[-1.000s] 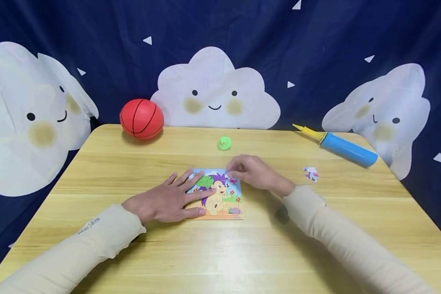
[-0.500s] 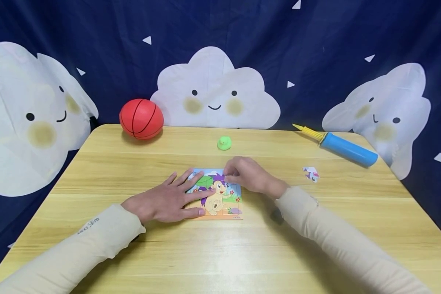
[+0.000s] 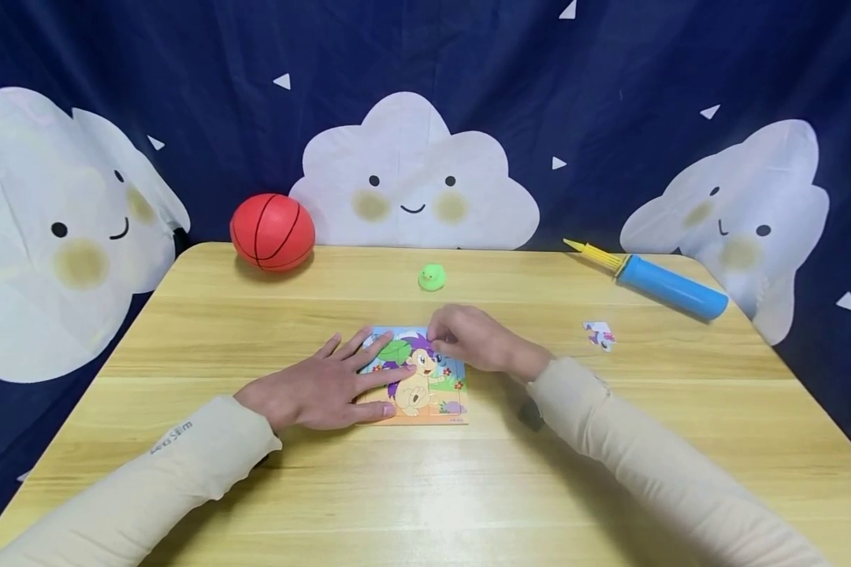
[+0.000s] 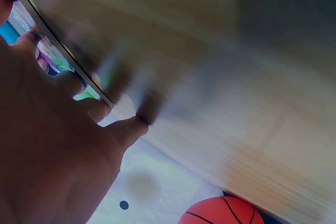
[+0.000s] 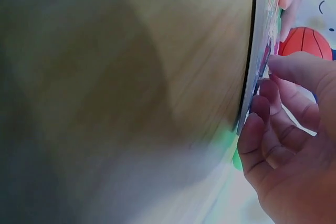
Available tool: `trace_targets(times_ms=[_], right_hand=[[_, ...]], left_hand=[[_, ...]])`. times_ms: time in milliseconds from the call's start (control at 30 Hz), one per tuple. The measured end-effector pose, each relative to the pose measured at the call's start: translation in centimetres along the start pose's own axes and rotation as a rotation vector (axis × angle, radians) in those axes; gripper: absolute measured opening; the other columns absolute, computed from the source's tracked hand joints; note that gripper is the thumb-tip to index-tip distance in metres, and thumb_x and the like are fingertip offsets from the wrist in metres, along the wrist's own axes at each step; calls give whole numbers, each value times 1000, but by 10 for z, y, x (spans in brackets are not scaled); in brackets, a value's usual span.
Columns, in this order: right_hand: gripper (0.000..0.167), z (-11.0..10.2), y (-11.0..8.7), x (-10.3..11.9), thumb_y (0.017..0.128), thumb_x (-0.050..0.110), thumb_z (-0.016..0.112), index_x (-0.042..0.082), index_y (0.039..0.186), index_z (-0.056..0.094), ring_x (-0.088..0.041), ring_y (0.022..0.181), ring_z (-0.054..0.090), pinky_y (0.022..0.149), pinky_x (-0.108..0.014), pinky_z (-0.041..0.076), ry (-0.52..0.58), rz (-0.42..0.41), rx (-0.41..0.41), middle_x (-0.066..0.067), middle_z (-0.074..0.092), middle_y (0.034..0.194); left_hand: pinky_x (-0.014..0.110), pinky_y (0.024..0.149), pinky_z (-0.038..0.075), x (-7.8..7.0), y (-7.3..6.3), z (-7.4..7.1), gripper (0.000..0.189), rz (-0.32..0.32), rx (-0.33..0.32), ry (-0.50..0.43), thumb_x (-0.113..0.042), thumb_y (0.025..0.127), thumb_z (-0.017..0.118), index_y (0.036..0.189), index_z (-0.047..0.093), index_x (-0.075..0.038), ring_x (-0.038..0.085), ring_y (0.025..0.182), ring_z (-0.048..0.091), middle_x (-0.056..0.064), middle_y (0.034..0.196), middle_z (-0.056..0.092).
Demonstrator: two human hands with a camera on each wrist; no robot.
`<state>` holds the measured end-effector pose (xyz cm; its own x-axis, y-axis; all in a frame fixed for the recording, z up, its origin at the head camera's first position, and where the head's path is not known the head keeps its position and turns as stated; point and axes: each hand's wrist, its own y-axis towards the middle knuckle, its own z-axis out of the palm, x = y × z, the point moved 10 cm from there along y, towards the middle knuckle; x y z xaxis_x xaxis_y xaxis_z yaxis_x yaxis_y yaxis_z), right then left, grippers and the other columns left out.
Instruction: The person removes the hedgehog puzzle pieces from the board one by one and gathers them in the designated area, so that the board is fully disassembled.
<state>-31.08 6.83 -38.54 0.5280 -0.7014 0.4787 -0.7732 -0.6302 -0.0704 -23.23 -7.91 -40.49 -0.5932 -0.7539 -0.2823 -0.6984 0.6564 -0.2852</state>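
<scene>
Mid-frame, my left hand (image 3: pixel 319 390) rests fingers spread on the puzzle (image 3: pixel 427 394), likely steadying it; my right hand (image 3: pixel 477 339) curls at its upper right, whether pinching anything I can't tell.

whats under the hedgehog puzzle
The hedgehog puzzle lies on the wooden table. Bare wood shows along its near edge, with nothing poking out there. Anything else directly beneath is covered by the puzzle and cannot be seen.

Red ball (image 3: pixel 273 233) near desk's (image 3: pixel 454 480) far left corner. Green duck (image 3: pixel 432 278) near mid far edge; blue-yellow pump (image 3: pixel 670 286), far right.
</scene>
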Motion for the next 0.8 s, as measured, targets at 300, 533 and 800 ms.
trace_targets(times_ms=[300, 533, 800], right_hand=[[9, -2, -5, -2, 105, 11, 73, 10, 113, 74, -22, 111, 76, 105, -40, 62, 77, 51, -18, -7, 81, 114], [6, -3, -6, -4, 102, 15, 78, 12, 107, 78, -15, 93, 73, 93, -35, 63, 76, 83, -35, -3, 81, 102], [7, -12, -10, -9, 102, 14, 79, 12, 108, 79, -15, 92, 71, 92, -36, 62, 44, 73, -99, -2, 80, 101]], left_hand=[[73, 134, 6, 1, 1, 1, 65, -4, 13, 4, -71, 109, 43, 170, 32, -50, 39, 172, -3, 5, 186, 2], [73, 134, 6, 0, 1, 1, 65, -1, 6, -4, -71, 109, 44, 170, 32, -50, 39, 172, -3, 5, 186, 2], [72, 135, 5, 1, 2, 3, 65, -6, 10, -3, -71, 109, 43, 170, 31, -50, 38, 172, -3, 4, 186, 1]])
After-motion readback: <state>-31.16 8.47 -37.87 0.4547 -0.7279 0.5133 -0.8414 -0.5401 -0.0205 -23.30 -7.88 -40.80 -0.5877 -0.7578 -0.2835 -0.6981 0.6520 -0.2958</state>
